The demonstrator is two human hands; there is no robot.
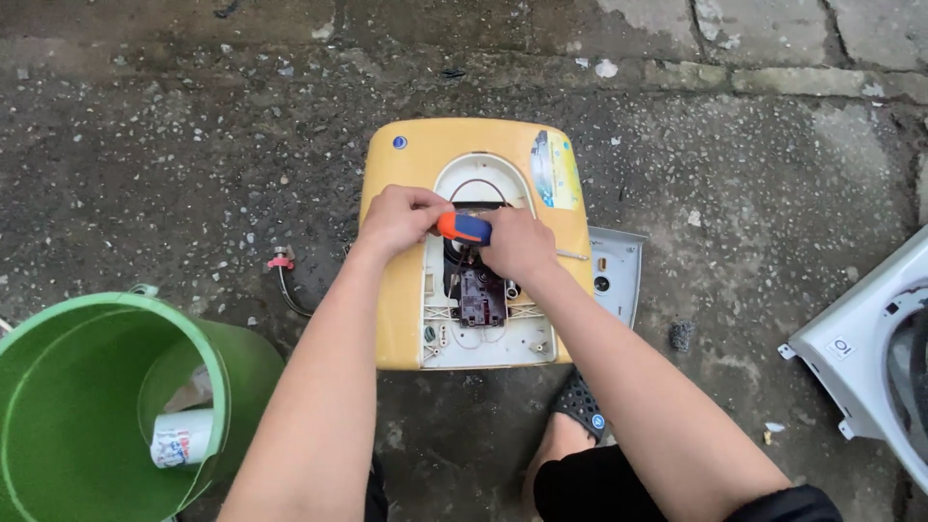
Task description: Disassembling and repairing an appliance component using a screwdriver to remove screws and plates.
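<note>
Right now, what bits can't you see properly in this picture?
All in the head view:
- The tip of the orange and blue screwdriver: hidden behind the right hand and dark parts inside the yellow appliance.
- What the left hand pinches: covered by its fingers.
- The green bucket: cut off by the left and bottom edges.
- The white casing: cut off by the right edge.
- The grey cover panel: partly behind the appliance.

rough, wet grey concrete ground (735, 174) strewn with small pebbles carries a yellow, rounded plastic appliance casing (396, 290) lying flat, a green plastic bucket (58, 406) at lower left, a white plastic cover panel (619, 271) just beside the casing, and a white housing (860, 367) at right.
</note>
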